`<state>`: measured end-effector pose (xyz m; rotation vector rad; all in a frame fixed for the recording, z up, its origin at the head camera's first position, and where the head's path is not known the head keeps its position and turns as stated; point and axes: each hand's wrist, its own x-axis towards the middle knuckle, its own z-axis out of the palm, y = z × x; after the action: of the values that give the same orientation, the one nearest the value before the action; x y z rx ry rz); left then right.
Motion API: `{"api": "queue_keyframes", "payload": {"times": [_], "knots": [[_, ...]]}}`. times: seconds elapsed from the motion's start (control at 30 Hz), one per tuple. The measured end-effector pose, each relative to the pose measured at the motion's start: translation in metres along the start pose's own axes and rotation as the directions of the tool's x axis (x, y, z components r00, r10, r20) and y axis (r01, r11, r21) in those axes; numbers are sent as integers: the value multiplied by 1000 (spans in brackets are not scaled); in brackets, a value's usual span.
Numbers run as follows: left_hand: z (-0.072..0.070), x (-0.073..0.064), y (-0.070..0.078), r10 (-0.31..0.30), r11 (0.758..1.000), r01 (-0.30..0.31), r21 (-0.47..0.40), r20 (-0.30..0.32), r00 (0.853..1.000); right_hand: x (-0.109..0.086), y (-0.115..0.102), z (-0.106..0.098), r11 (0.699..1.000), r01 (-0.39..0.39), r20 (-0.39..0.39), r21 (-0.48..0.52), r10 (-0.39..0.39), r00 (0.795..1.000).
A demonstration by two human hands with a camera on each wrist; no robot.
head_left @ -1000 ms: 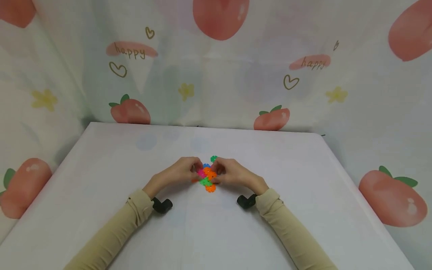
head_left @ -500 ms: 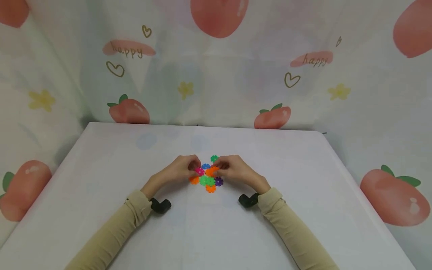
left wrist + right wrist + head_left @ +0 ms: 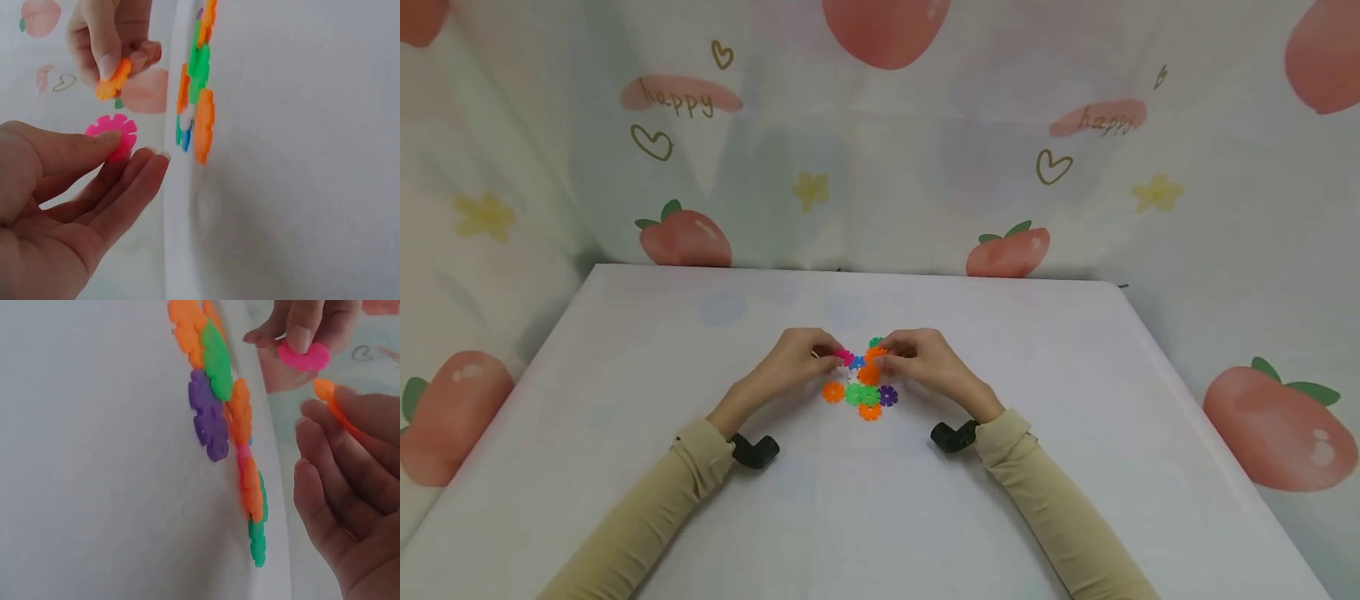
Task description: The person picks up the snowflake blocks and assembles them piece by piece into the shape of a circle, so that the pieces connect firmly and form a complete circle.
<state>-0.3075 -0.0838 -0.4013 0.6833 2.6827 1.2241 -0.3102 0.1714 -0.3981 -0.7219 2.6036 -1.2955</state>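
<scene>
Between thumb and fingers, my left hand [image 3: 797,360] pinches a pink notched snowflake disc [image 3: 115,121], raised above the table. Facing it, my right hand [image 3: 921,362] pinches an orange snowflake disc [image 3: 325,389] by its edge. The two discs are apart, a short gap between them in both wrist views. Below and nearer the body lie more flat discs: light green ones [image 3: 861,395], a purple one [image 3: 888,396], an orange one in front [image 3: 870,412] and another orange one [image 3: 833,392] at the left. A blue disc [image 3: 857,362] shows between the hands.
A darker green disc [image 3: 876,342] lies farthest back, partly behind the right hand. The discs rest on a white-covered table [image 3: 1045,350], with a fruit-printed curtain [image 3: 910,167] behind it. Black wrist-worn pieces [image 3: 756,451] hang below both cuffs.
Both hands have moved away from the body and up off the discs, carrying the pink and orange discs. The purple disc and the left orange disc have come into fuller view.
</scene>
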Motion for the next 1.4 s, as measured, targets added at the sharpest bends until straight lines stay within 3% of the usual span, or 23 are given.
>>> {"api": "queue_keyframes", "payload": {"times": [0.23, 0.5, 0.73, 0.87, 1.4], "knots": [[2, -1, 15, -4, 993, -5, -119, -78, 997, 2, -5, -3, 996, 8, -39, 89, -5, 999], [4, -8, 22, 0, 983, -26, -181, -143, 990, 2, -9, 0, 983, -6, -62, 183, 18, 998], [7, -9, 22, 17, 987, -43, -154, -164, 986, 1, -12, 8, 960, -54, -73, 275, 76, 994], [5, -9, 23, 34, 989, -57, -134, -172, 984, 0, -15, 10, 962, -52, -80, 269, 76, 994], [5, -12, 24, 175, 983, -183, -27, -183, 967, -2, -19, 14, 938, -107, -61, 331, 134, 989]]}}
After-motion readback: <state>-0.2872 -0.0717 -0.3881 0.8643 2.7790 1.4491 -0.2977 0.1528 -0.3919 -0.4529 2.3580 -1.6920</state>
